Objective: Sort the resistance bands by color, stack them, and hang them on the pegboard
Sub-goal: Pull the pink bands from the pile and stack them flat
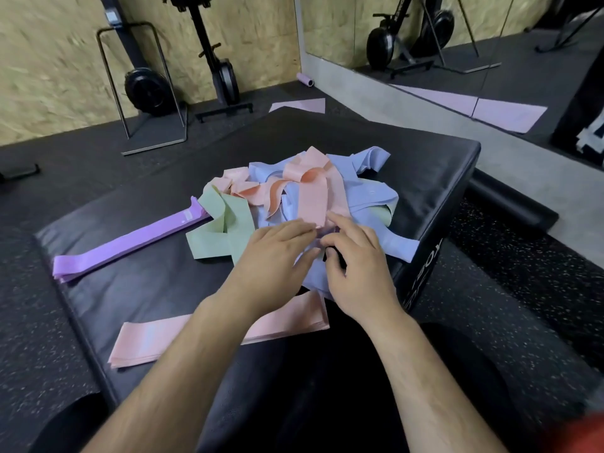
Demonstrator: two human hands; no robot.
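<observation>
A tangled pile of resistance bands lies on a black padded box (137,299): light blue bands (369,197), pink bands (313,197) and pale green bands (222,237). A flat stack of purple bands (130,246) lies to the left of the pile. A flat stack of pink bands (153,338) lies at the near side, partly under my left forearm. My left hand (274,253) rests on the pile with its fingers stretched to the near end of a pink band. My right hand (356,269) pinches that same end. No pegboard is in view.
The box's right edge (434,250) drops to a speckled rubber floor. Beyond the box are a metal stand with a black wheel (147,89), an exercise machine (225,76), a lilac mat (304,104), a small foam roller (305,79) and a wall mirror (457,44).
</observation>
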